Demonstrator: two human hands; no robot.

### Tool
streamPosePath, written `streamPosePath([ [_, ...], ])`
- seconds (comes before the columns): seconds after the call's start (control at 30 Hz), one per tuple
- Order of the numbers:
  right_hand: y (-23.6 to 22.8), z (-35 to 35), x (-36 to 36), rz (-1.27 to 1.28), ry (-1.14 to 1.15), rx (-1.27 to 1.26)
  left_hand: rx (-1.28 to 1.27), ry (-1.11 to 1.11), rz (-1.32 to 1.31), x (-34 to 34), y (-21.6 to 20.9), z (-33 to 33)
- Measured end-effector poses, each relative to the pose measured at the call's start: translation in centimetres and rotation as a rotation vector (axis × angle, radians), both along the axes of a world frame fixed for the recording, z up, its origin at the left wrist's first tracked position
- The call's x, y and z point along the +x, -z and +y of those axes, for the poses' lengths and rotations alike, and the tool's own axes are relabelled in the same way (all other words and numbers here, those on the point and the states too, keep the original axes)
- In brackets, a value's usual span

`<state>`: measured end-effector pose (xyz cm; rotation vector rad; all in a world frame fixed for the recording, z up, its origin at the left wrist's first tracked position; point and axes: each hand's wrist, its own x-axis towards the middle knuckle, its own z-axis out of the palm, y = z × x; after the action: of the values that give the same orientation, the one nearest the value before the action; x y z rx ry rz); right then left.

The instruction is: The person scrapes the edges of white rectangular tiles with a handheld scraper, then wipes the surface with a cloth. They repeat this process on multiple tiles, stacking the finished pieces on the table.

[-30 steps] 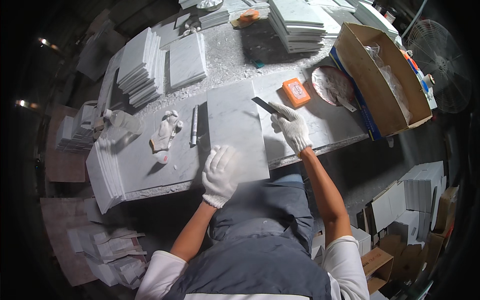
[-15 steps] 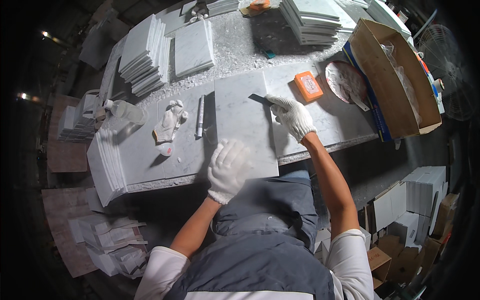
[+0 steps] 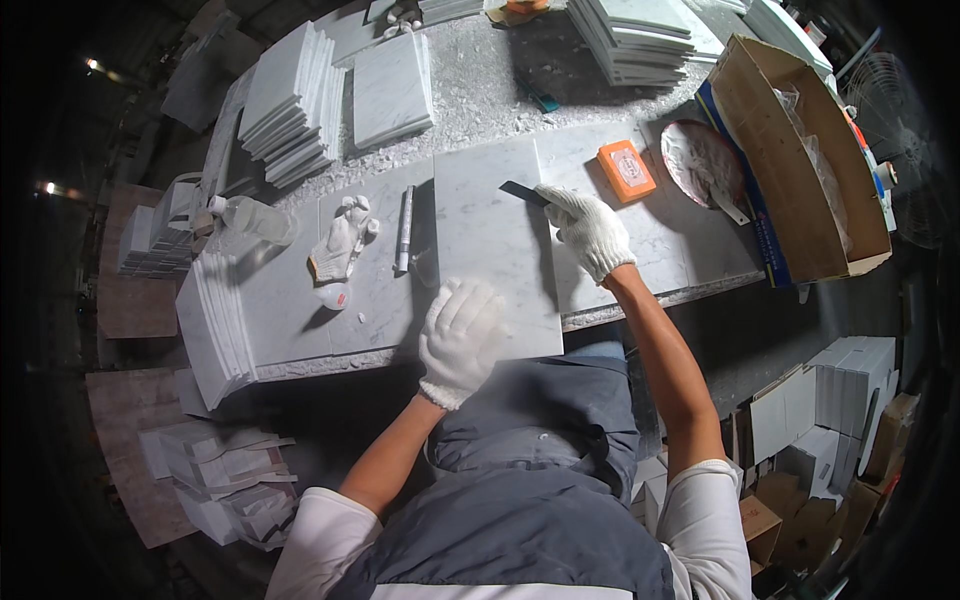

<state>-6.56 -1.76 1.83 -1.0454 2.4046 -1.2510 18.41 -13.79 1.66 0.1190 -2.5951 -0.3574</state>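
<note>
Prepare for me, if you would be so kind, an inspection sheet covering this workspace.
Surface: bench, strewn with pale chips and dust toward its back.
Job's things: grey-veined slab, lying at the front; dark flat blade, over the slab's right part, contact unclear.
Clutter: pen, loose glove and bottle to the left; orange box and dish of white material to the right.
Hands: both gloved; left hand on the slab's near end, right hand gripping the blade.
Cables: nothing seen.
Surroundings: open cardboard box and fan at right; white cartons lower right.
</note>
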Motion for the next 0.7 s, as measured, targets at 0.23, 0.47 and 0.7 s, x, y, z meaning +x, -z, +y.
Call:
streamPosePath([
  [0.23,0.1,-0.3,0.5,0.045,0.009,0.017,0.010,0.003,-0.010,-0.4,-0.4,0.1],
  [0.47,-0.6,0.1,1.7,-0.079,0.024,-0.046,0.024,0.015,-0.013,-0.6,-0.8,0.1],
  [0.7,-1.7,0.9,2.4,-0.075,-0.062,0.002,-0.003,0.013,0.031,-0.5,-0.4,0.1],
])
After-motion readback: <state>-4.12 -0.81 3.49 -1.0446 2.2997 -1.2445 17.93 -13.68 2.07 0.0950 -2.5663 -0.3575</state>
